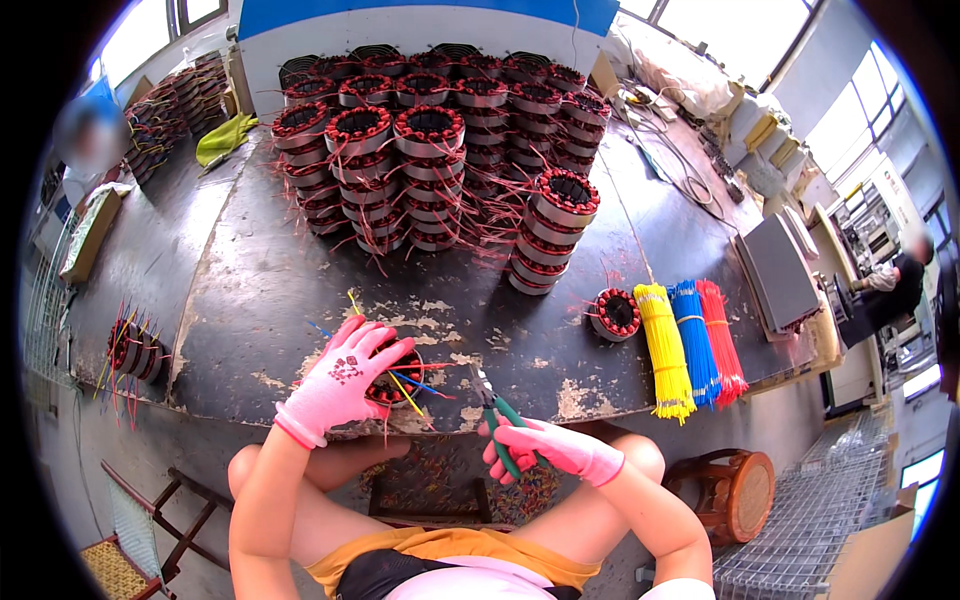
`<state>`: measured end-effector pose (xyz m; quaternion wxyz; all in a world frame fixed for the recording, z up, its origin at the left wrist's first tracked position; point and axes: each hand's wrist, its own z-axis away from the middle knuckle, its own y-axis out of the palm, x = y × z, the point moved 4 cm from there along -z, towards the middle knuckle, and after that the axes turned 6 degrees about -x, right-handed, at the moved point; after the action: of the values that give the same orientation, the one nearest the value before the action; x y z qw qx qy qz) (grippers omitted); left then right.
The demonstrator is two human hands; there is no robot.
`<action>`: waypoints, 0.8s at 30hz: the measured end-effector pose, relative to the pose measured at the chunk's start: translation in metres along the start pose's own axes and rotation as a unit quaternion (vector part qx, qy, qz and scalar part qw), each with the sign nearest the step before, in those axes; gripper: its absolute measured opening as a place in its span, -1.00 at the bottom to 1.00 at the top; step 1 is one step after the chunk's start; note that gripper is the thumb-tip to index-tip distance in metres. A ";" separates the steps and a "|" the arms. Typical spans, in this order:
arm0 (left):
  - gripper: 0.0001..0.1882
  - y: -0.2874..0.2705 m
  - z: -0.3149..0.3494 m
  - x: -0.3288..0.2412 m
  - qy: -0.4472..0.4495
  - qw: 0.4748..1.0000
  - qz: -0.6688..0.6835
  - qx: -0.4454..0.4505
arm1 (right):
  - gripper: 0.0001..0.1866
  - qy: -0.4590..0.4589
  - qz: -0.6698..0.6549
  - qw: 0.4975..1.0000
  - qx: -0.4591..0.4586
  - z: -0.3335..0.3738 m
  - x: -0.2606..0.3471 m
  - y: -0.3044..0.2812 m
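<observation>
My left hand [342, 382], in a pink glove, is wrapped over a motor stator [408, 384] at the table's front edge. Red windings line this stator, and blue, yellow and red lead wires stick out of it. Part of it is hidden under my palm. In my right hand [560, 450], also gloved in pink, is a pair of green-handled pliers [484, 386]. Their jaws are beside the stator, at the end of a thin red wire [440, 366]. Whether the jaws touch the wire, I cannot tell.
Several stacks of stators [430, 180] fill the table's back. A single stator [614, 314] stands right, beside yellow [663, 350], blue [694, 340] and red [720, 340] wire bundles. Another wired stator [137, 350] lies far left. A wooden stool [745, 495] is lower right. Two people are farther off.
</observation>
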<state>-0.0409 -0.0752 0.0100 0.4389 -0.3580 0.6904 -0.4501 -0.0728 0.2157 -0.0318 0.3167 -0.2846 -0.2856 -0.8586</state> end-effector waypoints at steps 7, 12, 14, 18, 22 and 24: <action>0.02 0.000 0.000 -0.001 -0.004 1.000 0.011 -0.015 | -0.48 -0.009 0.044 0.999 -0.005 -0.005 0.005 0.009; 0.01 0.000 0.000 -0.002 -0.002 1.000 0.021 -0.023 | -0.46 -0.016 0.062 0.998 -0.016 -0.011 0.003 0.010; 0.01 0.000 0.000 -0.002 -0.001 0.999 0.024 -0.026 | -0.46 -0.018 0.060 0.998 -0.026 -0.012 0.004 0.011; 0.04 -0.001 0.000 -0.001 -0.005 0.999 0.033 -0.020 | -0.47 -0.028 0.054 0.997 -0.049 -0.015 0.008 0.014; 0.07 0.000 0.001 -0.001 -0.002 0.999 0.037 -0.023 | -0.49 -0.032 0.055 0.994 -0.092 -0.016 0.013 0.018; 0.08 -0.001 0.001 -0.001 -0.003 0.999 0.032 -0.020 | -0.49 -0.039 0.083 0.990 -0.106 -0.017 0.017 0.017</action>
<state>-0.0396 -0.0753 0.0110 0.4483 -0.3454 0.7088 -0.4210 -0.0762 0.1871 -0.0265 0.3435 -0.3723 -0.1803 -0.8431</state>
